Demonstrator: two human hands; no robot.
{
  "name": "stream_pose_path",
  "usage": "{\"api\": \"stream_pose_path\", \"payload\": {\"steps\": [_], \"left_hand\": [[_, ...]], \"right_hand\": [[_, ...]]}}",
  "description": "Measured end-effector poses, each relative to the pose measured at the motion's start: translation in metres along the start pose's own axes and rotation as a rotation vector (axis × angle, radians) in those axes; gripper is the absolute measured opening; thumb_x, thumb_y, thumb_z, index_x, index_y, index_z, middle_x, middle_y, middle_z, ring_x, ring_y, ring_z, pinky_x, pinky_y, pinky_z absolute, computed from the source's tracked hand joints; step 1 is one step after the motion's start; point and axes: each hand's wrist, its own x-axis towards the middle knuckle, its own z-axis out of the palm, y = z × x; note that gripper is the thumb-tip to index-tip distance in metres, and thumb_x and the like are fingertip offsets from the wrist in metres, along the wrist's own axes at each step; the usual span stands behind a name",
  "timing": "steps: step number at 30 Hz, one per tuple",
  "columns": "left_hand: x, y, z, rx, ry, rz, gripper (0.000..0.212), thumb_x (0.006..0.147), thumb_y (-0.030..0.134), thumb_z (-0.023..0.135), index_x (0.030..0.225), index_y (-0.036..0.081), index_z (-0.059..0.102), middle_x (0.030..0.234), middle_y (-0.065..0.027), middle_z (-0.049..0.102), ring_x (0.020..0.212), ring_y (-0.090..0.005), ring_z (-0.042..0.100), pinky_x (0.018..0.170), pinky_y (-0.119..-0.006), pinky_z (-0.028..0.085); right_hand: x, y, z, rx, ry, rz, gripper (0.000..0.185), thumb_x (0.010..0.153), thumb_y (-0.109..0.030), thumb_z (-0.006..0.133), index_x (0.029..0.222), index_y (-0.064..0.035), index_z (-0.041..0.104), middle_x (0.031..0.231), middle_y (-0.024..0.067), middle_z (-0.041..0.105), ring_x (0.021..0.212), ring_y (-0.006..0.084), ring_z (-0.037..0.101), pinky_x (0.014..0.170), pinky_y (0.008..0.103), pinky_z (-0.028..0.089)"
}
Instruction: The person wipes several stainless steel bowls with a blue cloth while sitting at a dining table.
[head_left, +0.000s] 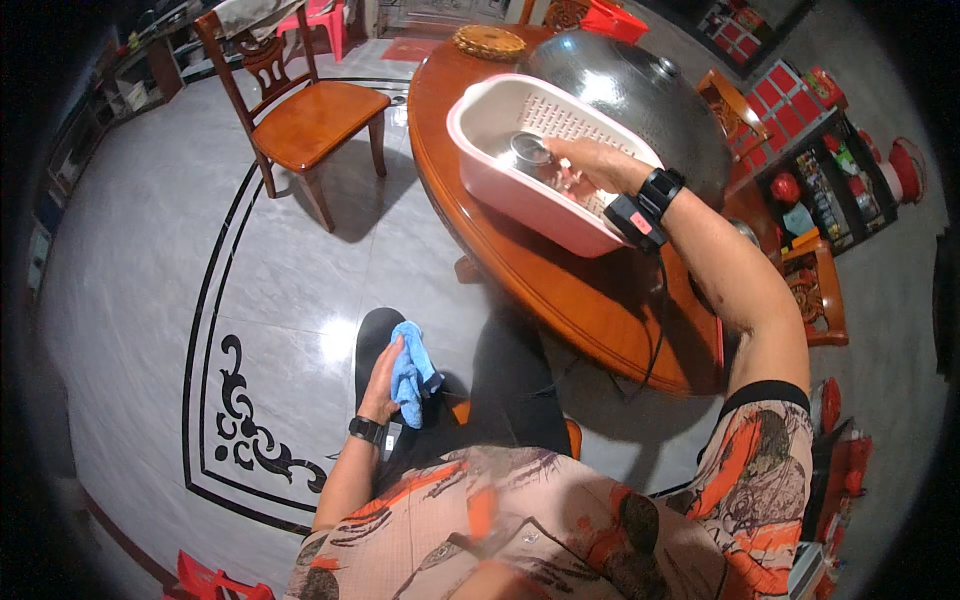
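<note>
My left hand (384, 379) grips a crumpled blue cloth (411, 375) above my lap. My right hand (596, 166) reaches into a pink plastic basin with a white slotted colander liner (540, 214). Its fingers are at the edge of a clear round glass (531, 148) inside the basin and appear to hold it. Motion blur and shadow partly hide the fingertips and the basin's bottom. The basin sits on a round wooden table (480, 225), against a large domed metal cover (622, 82).
A woven round mat (489, 42) and a red plastic container (613, 21) are at the table's far side. On the left stands a wooden chair (319, 120). Behind the table on the right is a shelf of goods (832, 180). A black cable (660, 322) hangs from my right wrist.
</note>
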Motion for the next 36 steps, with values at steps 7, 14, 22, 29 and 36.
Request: {"api": "stream_pose_path", "payload": {"steps": [7, 14, 22, 29, 36], "left_hand": [[0.001, 0.003, -0.025, -0.14, 0.013, -0.033, 0.034, 0.096, 0.042, 0.054, 0.104, 0.011, 0.062, 0.087, -0.0026, 0.067, 0.072, -0.014, 0.065, 0.061, -0.028, 0.054], [0.001, -0.003, 0.012, -0.095, 0.057, -0.071, 0.048, 0.098, 0.047, 0.041, 0.116, 0.007, 0.06, 0.092, -0.0057, 0.066, 0.075, -0.0213, 0.063, 0.065, -0.032, 0.052], [-0.006, 0.001, 0.012, 0.197, -0.15, 0.0, 0.042, 0.089, 0.011, 0.057, 0.129, 0.002, 0.05, 0.112, -0.0081, 0.065, 0.099, -0.0193, 0.065, 0.087, -0.036, 0.053], [-0.007, -0.002, 0.011, 0.16, -0.021, 0.003, 0.037, 0.091, 0.013, 0.061, 0.125, 0.006, 0.05, 0.102, -0.0039, 0.063, 0.088, -0.0142, 0.064, 0.079, -0.032, 0.055], [-0.005, -0.007, 0.004, 0.208, 0.074, 0.03, 0.017, 0.093, 0.016, 0.061, 0.108, 0.01, 0.055, 0.089, -0.0004, 0.062, 0.075, -0.0116, 0.062, 0.067, -0.03, 0.055]], "right_hand": [[-0.109, -0.056, -0.027, -0.105, 0.327, -0.498, 0.072, 0.09, -0.058, 0.053, 0.135, -0.0012, 0.045, 0.114, 0.0158, 0.057, 0.082, 0.0178, 0.068, 0.068, 0.0264, 0.058], [-0.277, -0.042, -0.049, -0.159, 0.696, -0.403, 0.054, 0.096, -0.046, 0.051, 0.131, -0.0048, 0.055, 0.117, 0.0122, 0.063, 0.082, 0.0121, 0.067, 0.069, 0.0235, 0.056], [-0.274, 0.13, -0.051, -0.651, 1.235, -0.052, 0.041, 0.086, -0.03, 0.068, 0.115, -0.0006, 0.066, 0.094, 0.0159, 0.071, 0.085, 0.0248, 0.067, 0.075, 0.0352, 0.052], [-0.252, 0.188, -0.086, -0.535, 1.305, 0.293, 0.053, 0.082, -0.043, 0.067, 0.112, 0.0003, 0.067, 0.098, 0.0233, 0.068, 0.092, 0.037, 0.066, 0.079, 0.0445, 0.052], [-0.234, 0.212, -0.102, -0.551, 1.253, 0.351, 0.039, 0.081, -0.036, 0.065, 0.085, 0.0024, 0.072, 0.079, 0.0233, 0.068, 0.078, 0.0364, 0.068, 0.073, 0.0446, 0.052]]}}
